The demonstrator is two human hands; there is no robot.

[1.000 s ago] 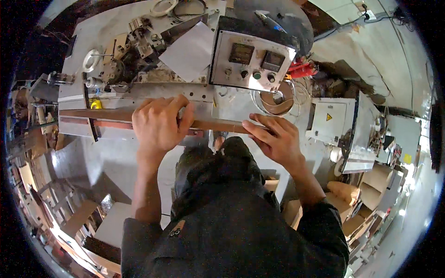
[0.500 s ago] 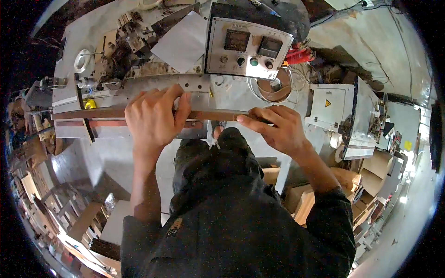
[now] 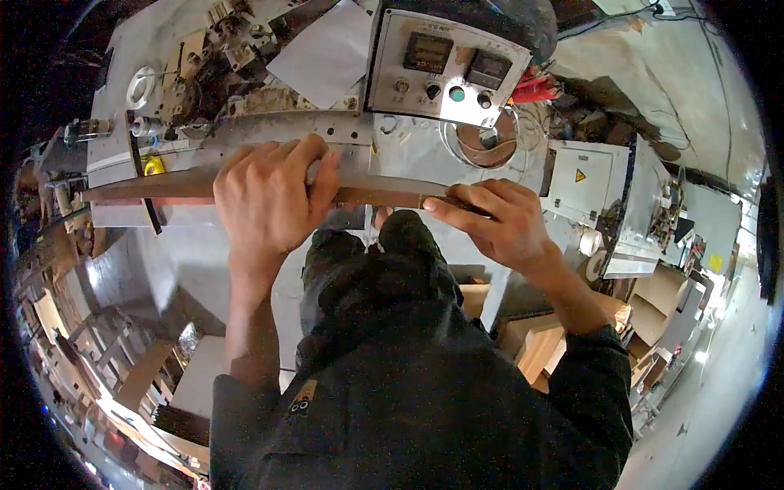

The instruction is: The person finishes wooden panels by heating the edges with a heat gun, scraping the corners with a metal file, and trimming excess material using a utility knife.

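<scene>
Moved closer to the near edge of the table (image 3: 411, 153), the strip (image 3: 376, 195) crosses the frame's middle left, gripped by the left hand (image 3: 269, 198), its end pinched by the right hand (image 3: 500, 217), not yet let go.

On my remote feed: left hand (image 3: 273, 196) wrapped over a long brown strip (image 3: 371, 197), right hand (image 3: 498, 219) gripping its right end. Beyond it I see a pale worktable (image 3: 408, 155), white paper (image 3: 325, 53), a white control panel (image 3: 449, 73) with a green button (image 3: 456, 94). Small yellow object (image 3: 153, 166) left of the left hand. Light cabinet (image 3: 576, 196) off right.
</scene>
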